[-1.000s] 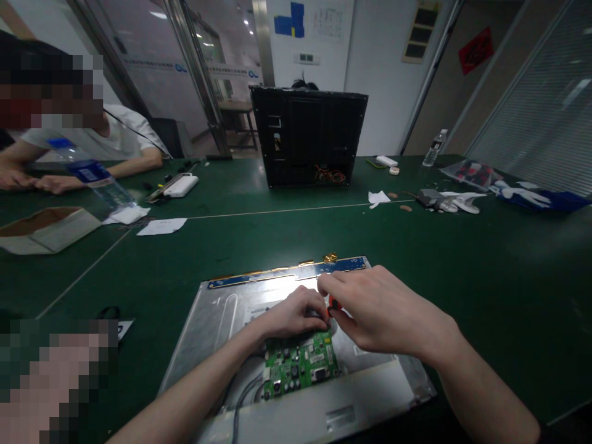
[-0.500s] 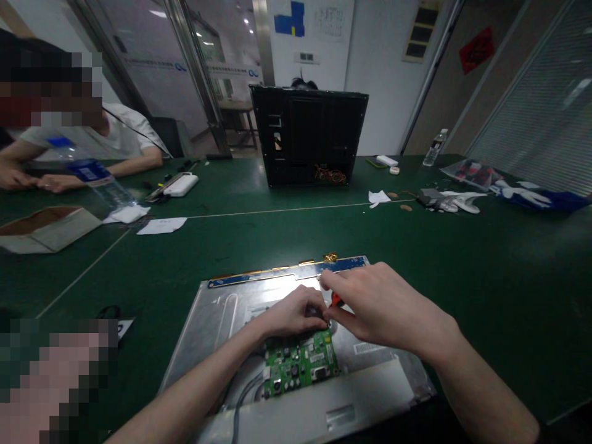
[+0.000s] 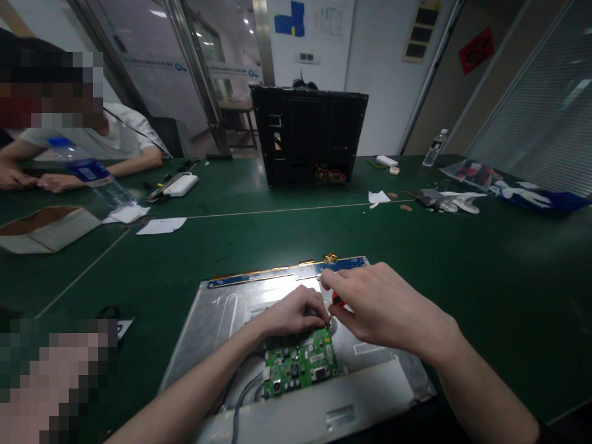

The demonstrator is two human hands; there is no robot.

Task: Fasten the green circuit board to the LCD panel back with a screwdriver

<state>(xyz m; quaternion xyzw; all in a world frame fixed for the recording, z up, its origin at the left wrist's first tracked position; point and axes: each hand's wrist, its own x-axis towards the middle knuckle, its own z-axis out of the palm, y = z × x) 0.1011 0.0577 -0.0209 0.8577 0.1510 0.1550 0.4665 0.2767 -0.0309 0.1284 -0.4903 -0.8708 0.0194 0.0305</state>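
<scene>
A green circuit board (image 3: 300, 364) lies on the metal back of a display panel (image 3: 194, 336). My right hand (image 3: 377, 302) grips a screwdriver (image 3: 338, 300) with a red and black handle, mostly hidden by the fingers. Its thin shaft slants down to the board's upper right corner. My left hand (image 3: 296, 311) rests over the board's far edge, its fingertips pinched together beside the screwdriver tip; whatever they hold is too small to make out. Along the panel's far edge runs a blue circuit strip (image 3: 259, 275). A grey cable (image 3: 238, 401) comes off the board's left side.
A black monitor housing (image 3: 309, 135) stands upright across the green table. To the left are a water bottle (image 3: 99, 179), an open box (image 3: 46, 228), a paper sheet (image 3: 161, 226) and a seated person (image 3: 124, 135). White gloves (image 3: 462, 201) and another bottle (image 3: 435, 148) lie or stand far right.
The screwdriver handle has shifted slightly right and its shaft now shows beside my left fingertips. My right fingers have moved a little; the panel and board stay in place.
</scene>
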